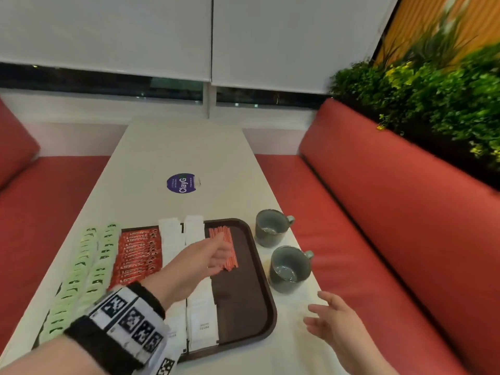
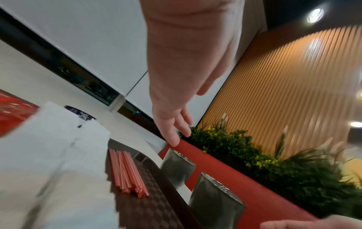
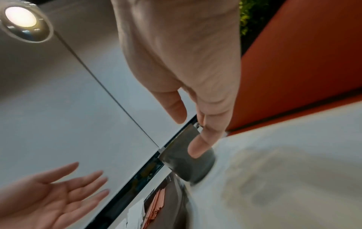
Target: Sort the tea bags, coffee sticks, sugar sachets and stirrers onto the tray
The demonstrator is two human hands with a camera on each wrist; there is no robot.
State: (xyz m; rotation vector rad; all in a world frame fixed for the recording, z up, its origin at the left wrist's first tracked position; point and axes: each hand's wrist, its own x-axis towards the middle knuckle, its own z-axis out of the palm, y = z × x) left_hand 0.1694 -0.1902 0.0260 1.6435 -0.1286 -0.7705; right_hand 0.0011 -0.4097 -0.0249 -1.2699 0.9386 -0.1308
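A dark brown tray (image 1: 243, 301) lies on the white table. On it, from left to right, are rows of green tea bags (image 1: 81, 269), red coffee sticks (image 1: 135, 255), white sugar sachets (image 1: 201, 315) and a bundle of orange stirrers (image 1: 230, 247). My left hand (image 1: 213, 253) hovers above the stirrers (image 2: 125, 172) with fingers straight and nothing in it. My right hand (image 1: 327, 312) floats over the table to the right of the tray, fingers spread and empty. The same left hand (image 3: 58, 190) appears palm-up in the right wrist view.
Two grey mugs (image 1: 273, 227) (image 1: 290, 267) stand on the table just right of the tray. A round purple sticker (image 1: 181, 183) lies mid-table. Red bench seats (image 1: 378, 212) flank both sides, with plants (image 1: 433, 90) behind the right one.
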